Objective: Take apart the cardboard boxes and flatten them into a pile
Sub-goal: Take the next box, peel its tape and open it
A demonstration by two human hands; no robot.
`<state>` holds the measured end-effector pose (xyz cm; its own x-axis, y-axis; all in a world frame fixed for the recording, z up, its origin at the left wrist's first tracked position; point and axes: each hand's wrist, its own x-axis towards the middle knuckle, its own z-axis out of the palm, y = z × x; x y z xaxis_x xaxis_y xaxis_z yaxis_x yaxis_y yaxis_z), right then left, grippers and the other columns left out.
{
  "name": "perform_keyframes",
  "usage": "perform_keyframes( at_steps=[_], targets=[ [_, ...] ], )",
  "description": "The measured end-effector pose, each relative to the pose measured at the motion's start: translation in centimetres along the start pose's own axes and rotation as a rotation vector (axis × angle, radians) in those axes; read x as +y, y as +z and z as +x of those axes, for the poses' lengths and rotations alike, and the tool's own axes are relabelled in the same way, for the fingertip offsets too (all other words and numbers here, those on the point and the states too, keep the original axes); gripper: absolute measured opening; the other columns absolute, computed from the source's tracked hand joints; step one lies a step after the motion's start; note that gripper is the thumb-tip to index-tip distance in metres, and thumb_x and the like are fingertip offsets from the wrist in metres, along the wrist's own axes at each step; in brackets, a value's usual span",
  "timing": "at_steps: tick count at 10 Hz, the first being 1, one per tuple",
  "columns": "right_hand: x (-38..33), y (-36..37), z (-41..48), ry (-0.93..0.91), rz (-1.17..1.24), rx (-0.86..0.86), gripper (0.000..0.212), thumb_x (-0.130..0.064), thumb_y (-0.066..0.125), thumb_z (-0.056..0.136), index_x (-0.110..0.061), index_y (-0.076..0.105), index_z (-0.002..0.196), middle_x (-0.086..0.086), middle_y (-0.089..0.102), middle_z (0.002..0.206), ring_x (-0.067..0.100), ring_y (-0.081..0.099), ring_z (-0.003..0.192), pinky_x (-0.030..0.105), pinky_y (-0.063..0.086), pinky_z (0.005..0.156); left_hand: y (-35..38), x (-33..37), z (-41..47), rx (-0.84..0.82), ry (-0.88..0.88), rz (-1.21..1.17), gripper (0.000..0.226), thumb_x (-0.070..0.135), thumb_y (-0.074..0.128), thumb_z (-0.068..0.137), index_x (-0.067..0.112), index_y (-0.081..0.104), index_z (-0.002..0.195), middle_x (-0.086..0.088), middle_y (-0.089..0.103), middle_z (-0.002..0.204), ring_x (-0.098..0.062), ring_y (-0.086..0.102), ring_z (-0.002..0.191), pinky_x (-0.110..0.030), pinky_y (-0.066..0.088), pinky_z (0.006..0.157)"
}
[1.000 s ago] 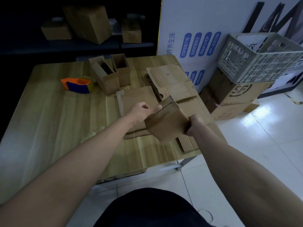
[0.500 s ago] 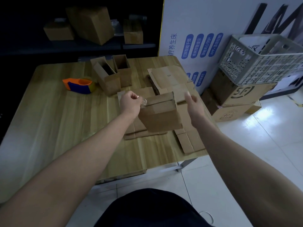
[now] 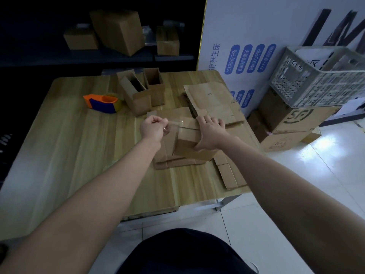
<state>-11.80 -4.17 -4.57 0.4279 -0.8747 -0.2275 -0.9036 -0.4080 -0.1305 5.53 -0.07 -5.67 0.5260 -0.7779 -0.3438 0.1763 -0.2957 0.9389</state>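
The right hand (image 3: 210,133) has dropped onto the box (image 3: 189,144), gripping it; left hand (image 3: 153,128) pinches faint, hard-to-see clear tape (image 3: 175,123).

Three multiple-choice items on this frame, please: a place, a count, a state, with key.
1. Where is the tape dispenser?
A. In a crate
B. On the table, left of the open boxes
C. On the floor
2. How many open boxes stand upright on the table?
A. One
B. Two
C. Four
3. What is the left hand doing?
A. Lying flat
B. Gripping the dispenser
C. Pinching a clear tape strip
Key: B, it lies beside them; B, a pair stands together; C, the strip runs from its fingers to the small box the right hand grips.
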Motion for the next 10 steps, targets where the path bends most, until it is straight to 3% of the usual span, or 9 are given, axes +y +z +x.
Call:
perform_keyframes(
  at_steps=[2, 3, 4, 5, 7, 8, 9, 10],
  targets=[
    [-1.3, -0.2, 1.1, -0.048, 0.066, 0.034, 0.103, -0.046, 0.081, 0.065, -0.015, 0.024, 0.145, 0.007, 0.035, 0.141, 0.03, 0.028, 0.135, 0.053, 0.009, 0.117, -2.2, 0.2, 1.0, 0.248, -0.073, -0.014, 0.007, 0.015, 0.056, 0.093, 0.014, 0.057, 0.086, -0.003, 0.063, 0.093, -0.019, 0.059, 0.089, -0.024, 0.047, 0.071],
    [1.6, -0.2, 0.6, 0.035, 0.136, 0.042, 0.096, -0.038, 0.083, 0.064, -0.016, 0.026, 0.14, 0.007, 0.037, 0.137, 0.028, 0.033, 0.131, 0.053, 0.017, 0.115, -7.2, 0.1, 3.7, 0.446, -0.14, 0.009, 0.017, 0.013, 0.052, 0.094, 0.02, 0.054, 0.079, -0.011, 0.063, 0.116, -0.024, 0.06, 0.103, -0.033, 0.049, 0.09],
    [2.6, 0.2, 0.5, 0.095, 0.144, 0.039, 0.097, -0.038, 0.084, 0.062, -0.015, 0.027, 0.138, 0.006, 0.037, 0.135, 0.028, 0.034, 0.13, 0.051, 0.019, 0.114, -9.9, -1.0, 4.4, 0.494, -0.069, 0.041, 0.025, 0.007, 0.066, 0.085, 0.018, 0.05, 0.069, -0.001, 0.063, 0.082, -0.017, 0.059, 0.08, -0.026, 0.054, 0.078],
    [0.1, 0.6, 1.5, 0.064, 0.203, 0.072, 0.1, -0.041, 0.084, 0.062, -0.015, 0.026, 0.139, 0.006, 0.037, 0.136, 0.028, 0.034, 0.129, 0.051, 0.022, 0.113, -9.7, -2.1, 3.7, 0.411, 0.079, 0.27, 0.019, 0.003, 0.065, 0.083, 0.014, 0.051, 0.077, 0.001, 0.057, 0.082, -0.015, 0.054, 0.078, -0.016, 0.042, 0.061],
    [-2.1, 1.4, 2.2, 0.072, 0.249, 0.067, 0.107, -0.043, 0.084, 0.062, -0.014, 0.021, 0.143, 0.007, 0.035, 0.139, 0.029, 0.031, 0.132, 0.052, 0.022, 0.114, -13.8, -4.6, 3.7, 0.413, 0.386, 0.67, 0.008, 0.0, 0.052, 0.09, 0.008, 0.051, 0.089, -0.011, 0.049, 0.105, -0.017, 0.048, 0.08, -0.024, 0.036, 0.072],
    [-3.1, 1.7, 2.3, 0.063, 0.255, 0.059, 0.105, -0.042, 0.084, 0.062, -0.013, 0.023, 0.142, 0.008, 0.036, 0.138, 0.029, 0.032, 0.131, 0.051, 0.024, 0.113, -14.9, -6.6, 3.6, 0.231, 0.411, 0.864, 0.018, -0.004, 0.046, 0.092, -0.001, 0.054, 0.108, -0.023, 0.047, 0.118, -0.023, 0.043, 0.089, -0.028, 0.035, 0.077],
    [-4.3, 1.9, 2.4, 0.035, 0.267, 0.048, 0.104, -0.043, 0.084, 0.062, -0.013, 0.023, 0.141, 0.007, 0.036, 0.137, 0.029, 0.033, 0.129, 0.049, 0.026, 0.112, -14.8, -9.8, 3.6, -0.055, 0.278, 1.057, 0.023, 0.0, 0.044, 0.095, 0.001, 0.054, 0.116, -0.017, 0.05, 0.12, -0.016, 0.037, 0.092, -0.019, 0.036, 0.074],
    [-5.0, 1.9, 2.4, 0.018, 0.276, 0.059, 0.104, -0.043, 0.085, 0.062, -0.013, 0.024, 0.141, 0.007, 0.035, 0.137, 0.028, 0.033, 0.128, 0.048, 0.028, 0.111, -15.0, -12.1, 3.7, -0.172, 0.139, 1.111, 0.02, 0.001, 0.044, 0.095, 0.003, 0.058, 0.11, -0.005, 0.05, 0.107, -0.019, 0.048, 0.086, -0.004, 0.04, 0.065]
  ],
)
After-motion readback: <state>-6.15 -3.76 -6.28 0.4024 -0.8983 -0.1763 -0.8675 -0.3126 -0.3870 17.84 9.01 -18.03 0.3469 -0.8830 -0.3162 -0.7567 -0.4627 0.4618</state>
